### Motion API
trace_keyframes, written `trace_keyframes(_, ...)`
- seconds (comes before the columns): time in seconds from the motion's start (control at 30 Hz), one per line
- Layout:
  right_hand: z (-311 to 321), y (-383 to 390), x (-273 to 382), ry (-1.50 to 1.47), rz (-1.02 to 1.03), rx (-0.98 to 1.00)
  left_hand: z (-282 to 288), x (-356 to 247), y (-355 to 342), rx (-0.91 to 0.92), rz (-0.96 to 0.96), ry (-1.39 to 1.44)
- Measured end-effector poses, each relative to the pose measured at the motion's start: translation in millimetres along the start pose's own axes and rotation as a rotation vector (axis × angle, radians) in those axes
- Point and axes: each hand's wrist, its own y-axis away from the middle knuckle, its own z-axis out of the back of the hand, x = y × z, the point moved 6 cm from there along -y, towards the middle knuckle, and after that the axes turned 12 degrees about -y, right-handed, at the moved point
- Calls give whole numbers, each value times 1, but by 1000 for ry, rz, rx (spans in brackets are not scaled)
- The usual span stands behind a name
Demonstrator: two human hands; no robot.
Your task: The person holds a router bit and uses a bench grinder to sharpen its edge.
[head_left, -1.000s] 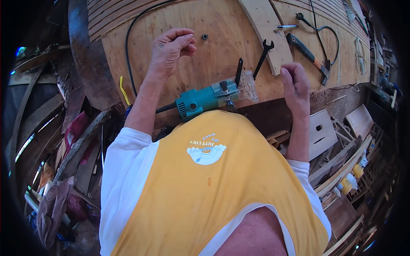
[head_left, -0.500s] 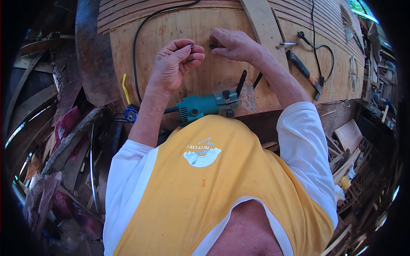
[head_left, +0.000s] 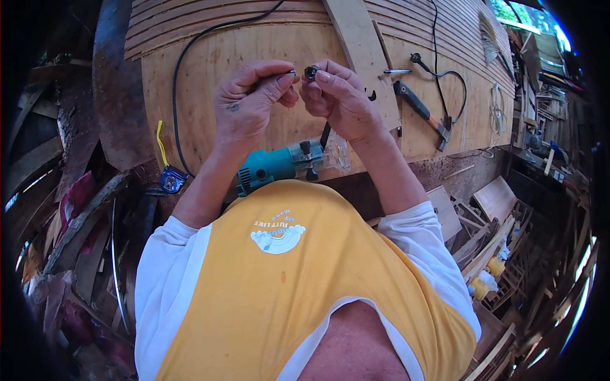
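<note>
No containers visible. Teal router lies on the plywood sheet at its near edge, just under both hands. Left hand pinches a thin small part, too small to identify. Right hand grips a small black nut at fingertips. Hammer further right; timber offcuts beyond.

L hand & R hand pinch small black part above teal router on plywood.
</note>
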Motion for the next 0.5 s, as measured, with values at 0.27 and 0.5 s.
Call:
trace_keyframes(0.27, -7, 26, -10, -152, 21, 22, -21, -19, 13, 84, -162, -166)
trace_keyframes(0.5, -4, 35, -20, -165, 37, 35, -29, -31, 18, 115, -376, -432)
